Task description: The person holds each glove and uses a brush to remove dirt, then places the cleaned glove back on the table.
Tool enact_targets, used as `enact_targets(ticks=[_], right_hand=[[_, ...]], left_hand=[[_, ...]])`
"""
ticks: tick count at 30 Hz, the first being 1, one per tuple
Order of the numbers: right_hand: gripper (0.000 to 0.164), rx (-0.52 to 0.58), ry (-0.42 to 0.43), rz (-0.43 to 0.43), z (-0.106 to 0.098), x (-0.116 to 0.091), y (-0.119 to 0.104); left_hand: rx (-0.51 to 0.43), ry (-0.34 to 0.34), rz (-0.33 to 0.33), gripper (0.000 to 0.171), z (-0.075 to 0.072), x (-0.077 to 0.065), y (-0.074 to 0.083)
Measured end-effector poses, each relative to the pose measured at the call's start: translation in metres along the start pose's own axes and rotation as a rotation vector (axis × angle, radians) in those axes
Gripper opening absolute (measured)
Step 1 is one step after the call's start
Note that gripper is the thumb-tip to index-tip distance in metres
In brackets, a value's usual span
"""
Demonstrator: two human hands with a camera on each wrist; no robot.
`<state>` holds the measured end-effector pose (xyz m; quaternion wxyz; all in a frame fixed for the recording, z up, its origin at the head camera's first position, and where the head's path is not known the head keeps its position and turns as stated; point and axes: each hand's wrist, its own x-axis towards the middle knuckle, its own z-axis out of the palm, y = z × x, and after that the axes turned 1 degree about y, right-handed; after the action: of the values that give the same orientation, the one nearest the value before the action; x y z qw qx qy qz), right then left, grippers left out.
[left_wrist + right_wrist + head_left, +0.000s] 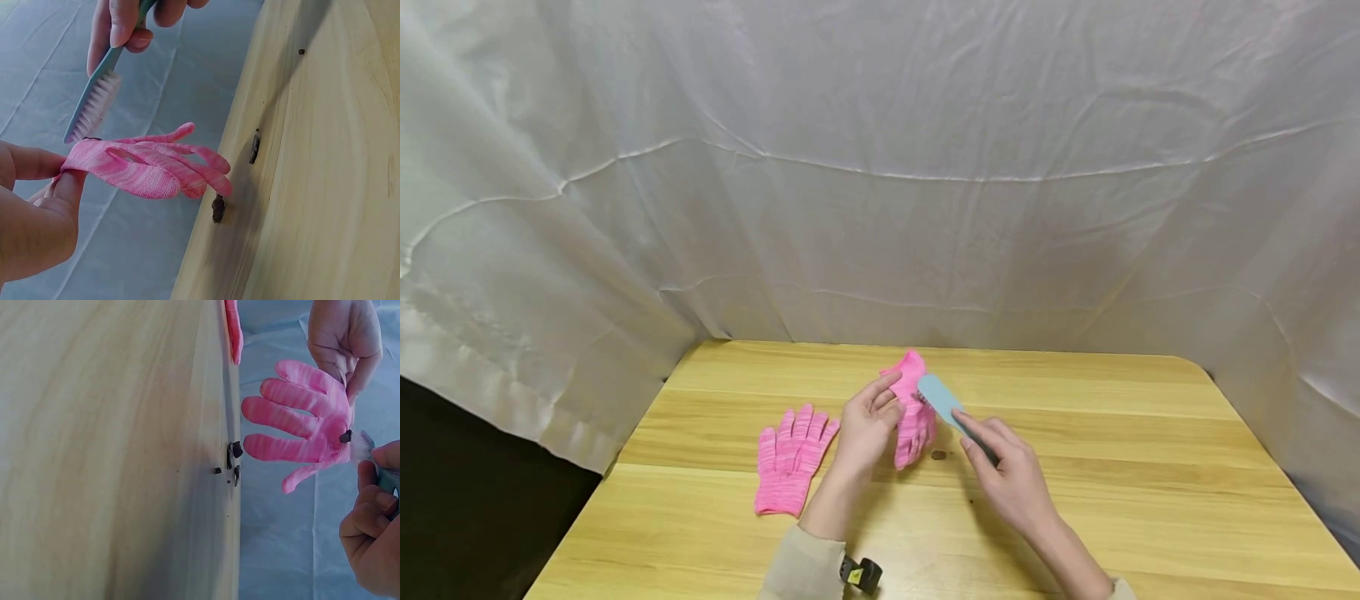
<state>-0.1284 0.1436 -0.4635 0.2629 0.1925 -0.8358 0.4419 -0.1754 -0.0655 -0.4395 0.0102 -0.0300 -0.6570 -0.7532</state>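
Note:
My left hand [867, 425] pinches a pink knit glove [134, 167] by its edge between thumb and fingers, holding it up over the table with its fingers hanging down. In my right hand [1011, 475] is a light-blue brush [942, 400], gripped by the handle with the index finger along it. Its pale bristles [97, 106] meet the glove close to the pinched edge. A dark crumb [345, 436] clings to the glove's palm beside the bristles in the right wrist view.
A second pink glove [792, 462] lies flat on the wooden table [700, 508], left of my left hand. Several dark crumbs [218, 209] lie on the tabletop below the held glove. Grey-white cloth [880, 233] hangs behind the table and at both sides.

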Motion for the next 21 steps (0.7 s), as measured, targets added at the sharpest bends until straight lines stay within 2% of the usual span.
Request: enact_targets(ticks=[11, 16, 21], right_hand=[[0.042, 0.045, 0.026, -0.008, -0.0017, 0.0006, 0.0011], [0.042, 0.104, 0.055, -0.035, -0.0013, 0.0010, -0.0002], [0.041, 0.097, 0.032, -0.026, 0.0000, 0.0004, 0.0001]], left_hand=[[-0.029, -0.003, 0.009, 0.051, -0.0001, 0.0011, -0.0011], [0.002, -0.034, 0.020, 0.052, 0.0023, 0.0003, -0.0023], [0.022, -0.050, 0.018, 0.051, 0.0042, -0.0008, -0.0027]])
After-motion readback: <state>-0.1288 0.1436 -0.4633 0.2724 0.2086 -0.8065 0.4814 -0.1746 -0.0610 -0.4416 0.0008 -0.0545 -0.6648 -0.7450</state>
